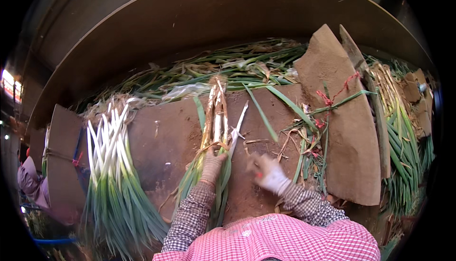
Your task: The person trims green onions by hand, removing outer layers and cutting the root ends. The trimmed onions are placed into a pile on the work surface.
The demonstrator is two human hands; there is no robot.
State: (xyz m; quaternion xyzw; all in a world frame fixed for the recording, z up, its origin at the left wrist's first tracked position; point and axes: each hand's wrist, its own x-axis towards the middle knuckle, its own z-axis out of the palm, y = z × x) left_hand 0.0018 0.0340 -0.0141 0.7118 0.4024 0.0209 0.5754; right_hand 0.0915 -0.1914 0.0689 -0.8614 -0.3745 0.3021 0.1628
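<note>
My gloved left hand (213, 165) grips a small bunch of long green onions (216, 115) with soil-stained, unpeeled shanks and roots pointing away from me. Beside that bunch, to its right, is one pale, peeled stalk (239, 127). My right hand (269, 175), in a whitish glove, is blurred to the right of the bunch, apart from it. A small red spot shows on it, and whether its fingers hold anything is unclear. On the left lies a large pile of peeled green onions (110, 154), white ends away from me and leaves hanging towards me.
Stripped leaves (228, 65) are heaped along the back, below a tall curved wall (228, 8). Upright cardboard (342, 125) with red string (325, 98) stands at right, with unpeeled green onions (400, 150) beyond. At left, past another cardboard panel (66, 147), is a person (34, 181).
</note>
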